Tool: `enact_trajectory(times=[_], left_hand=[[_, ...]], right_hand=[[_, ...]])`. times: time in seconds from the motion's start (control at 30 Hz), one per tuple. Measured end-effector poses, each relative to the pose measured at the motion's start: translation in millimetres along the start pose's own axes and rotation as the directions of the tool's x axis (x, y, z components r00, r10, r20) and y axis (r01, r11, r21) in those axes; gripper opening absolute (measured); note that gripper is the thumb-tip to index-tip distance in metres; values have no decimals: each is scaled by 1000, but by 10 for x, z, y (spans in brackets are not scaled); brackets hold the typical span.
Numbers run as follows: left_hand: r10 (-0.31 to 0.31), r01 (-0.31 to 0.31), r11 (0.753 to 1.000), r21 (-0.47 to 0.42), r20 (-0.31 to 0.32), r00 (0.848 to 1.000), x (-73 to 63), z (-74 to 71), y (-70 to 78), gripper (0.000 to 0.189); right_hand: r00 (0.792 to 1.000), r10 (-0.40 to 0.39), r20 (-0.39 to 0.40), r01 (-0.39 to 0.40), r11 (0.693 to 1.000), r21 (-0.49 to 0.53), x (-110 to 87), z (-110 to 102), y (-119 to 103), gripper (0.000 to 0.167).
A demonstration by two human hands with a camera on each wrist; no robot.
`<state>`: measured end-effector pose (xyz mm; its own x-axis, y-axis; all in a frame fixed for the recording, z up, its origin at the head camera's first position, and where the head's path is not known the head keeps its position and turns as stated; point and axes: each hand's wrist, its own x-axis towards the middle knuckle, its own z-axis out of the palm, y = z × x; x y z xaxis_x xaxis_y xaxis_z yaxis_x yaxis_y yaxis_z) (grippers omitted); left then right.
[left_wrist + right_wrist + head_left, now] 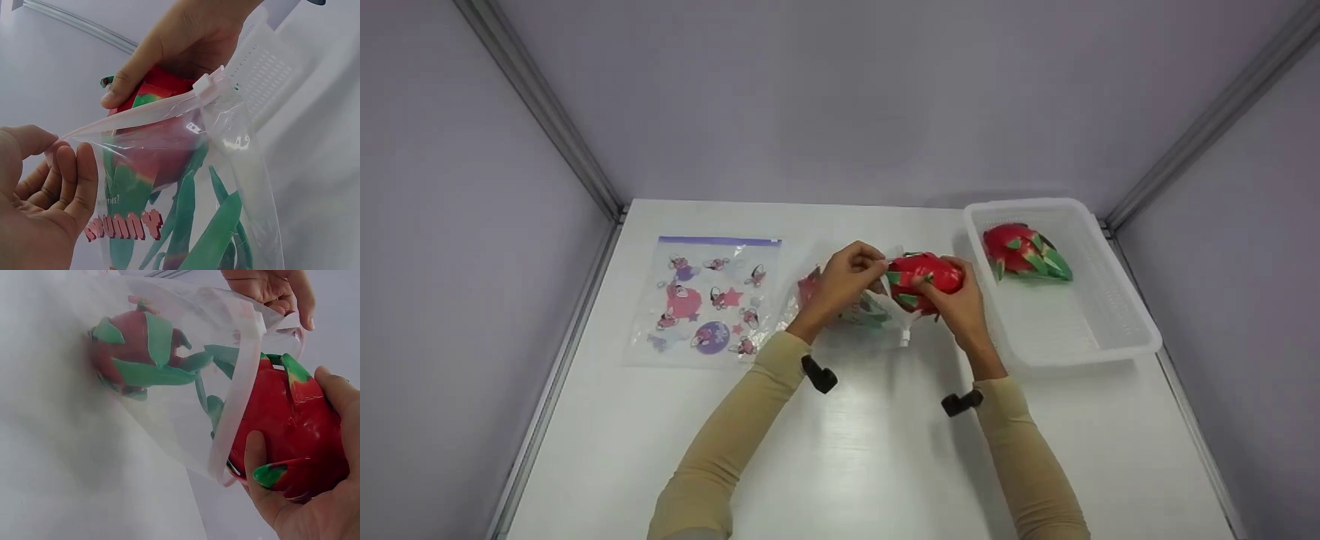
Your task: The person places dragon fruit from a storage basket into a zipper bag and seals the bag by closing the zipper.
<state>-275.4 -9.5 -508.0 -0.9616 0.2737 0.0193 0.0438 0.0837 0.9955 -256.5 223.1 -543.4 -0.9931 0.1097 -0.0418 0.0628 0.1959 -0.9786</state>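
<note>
My right hand grips a red dragon fruit with green-tipped scales. Its front end sits inside the mouth of a clear zip bag, whose slider is white. Between thumb and fingers, my left hand pinches the bag's pink-edged rim and pulls it apart from the other side. Deeper in the same bag lies another dragon fruit, seen through the plastic in the right wrist view. The palm side of the right hand is partly hidden by the held fruit.
At the right stands a white plastic basket with one dragon fruit in its back left part. A flat clear zip bag with a purple strip and cartoon prints lies at the left. Walls enclose the white table.
</note>
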Motion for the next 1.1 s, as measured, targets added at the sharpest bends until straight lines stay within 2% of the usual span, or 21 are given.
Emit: enact_trajectory(times=[0.17,0.27,0.53,0.77,0.93,1.1], left_hand=[[5,-5,1000,18,5,1000,-17,6,2,21],[18,-18,1000,9,5,1000,-19,13,-4,22],[14,-14,1000,18,5,1000,-13,41,-8,23],[39,-39,999,5,3,999,0,62,-4,21],[59,-59,998,-1,18,998,1,73,-2,22],[15,-15,1000,1,50,999,-17,87,-6,23]], right_hand=[[1000,-4,4,4,1000,14,-8,110,14,88],[1000,-24,4,24,1000,-14,-19,157,27,90],[992,-90,-89,79,990,-119,-31,252,49,86],[986,-105,-128,75,974,-216,-25,295,62,80],[986,-92,-141,58,971,-231,-4,320,54,78],[991,-67,-115,38,971,-238,38,351,19,78]])
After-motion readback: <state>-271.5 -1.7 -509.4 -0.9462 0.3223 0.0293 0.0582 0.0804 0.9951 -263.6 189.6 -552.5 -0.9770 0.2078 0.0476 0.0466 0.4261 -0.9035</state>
